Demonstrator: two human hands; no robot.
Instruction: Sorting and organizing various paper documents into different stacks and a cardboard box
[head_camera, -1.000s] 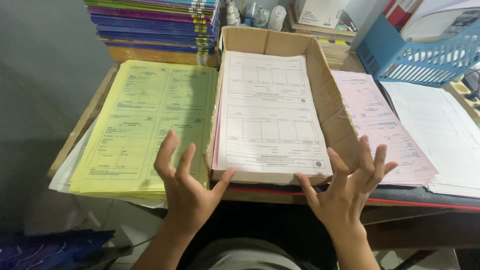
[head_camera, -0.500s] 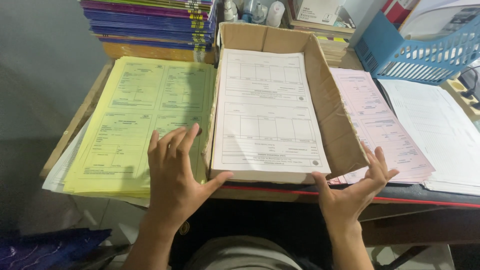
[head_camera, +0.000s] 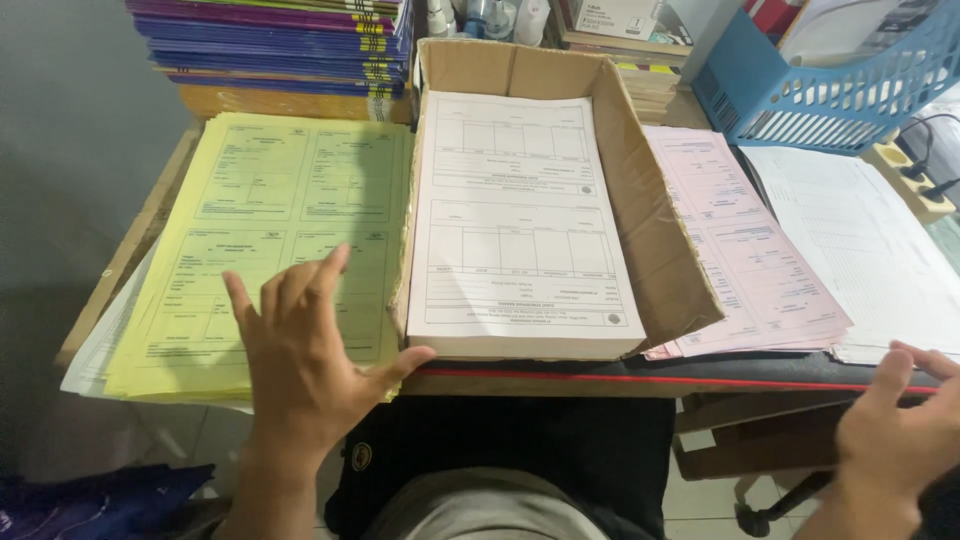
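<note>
Left hand (head_camera: 300, 360) spread, empty, over yellow forms (head_camera: 270, 240); right hand (head_camera: 900, 425) loose at tabletop (head_camera: 600, 378) edge. One sheet is best peeled by its corner.

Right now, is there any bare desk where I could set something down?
Hardly any: only the dark front edge below the pink forms. The yellow forms, cardboard box and white sheets cover everything else; books and blue basket crowd the back.

Matt paper forms (head_camera: 270, 250), rough brown cardboard box (head_camera: 655, 240), blue plastic basket (head_camera: 800, 100), worn wood desk (head_camera: 130, 250).
</note>
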